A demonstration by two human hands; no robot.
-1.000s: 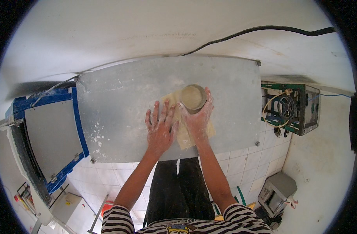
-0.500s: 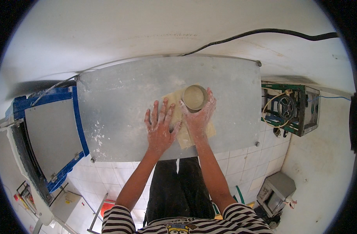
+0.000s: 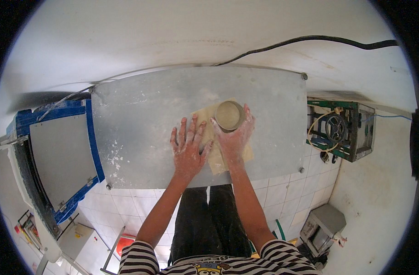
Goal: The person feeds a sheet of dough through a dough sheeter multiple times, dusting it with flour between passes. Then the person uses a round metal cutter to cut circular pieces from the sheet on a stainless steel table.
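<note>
1. One white box (image 3: 88,252), low and well to the left of the hands, bears a yellow sticker (image 3: 79,233) too small to read.
2. Faint reddish marks run along the wall (image 3: 195,23) beyond the hands; whether they are writing, I cannot tell.
3. Nearer the body than both hands, the striped shirt (image 3: 282,254) shows a cartoon print with a few letters over it, partly cut off.
4. Left hand (image 3: 186,149): palm down, fingers spread wide and dusted white, holding nothing. It lies partly over the grey table (image 3: 145,123), with its thumb and some fingers over the left side of a pale sheet of dough.
5. That sheet of dough (image 3: 217,162) lies flat between the hands, running under the right one and out toward the body.
6. Right hand (image 3: 234,141): curved, thumb and fingers gripping opposite sides of a round metal ring (image 3: 241,118).
7. The ring stands over the far part of the dough, just beyond the right palm, its open top facing up.
</note>
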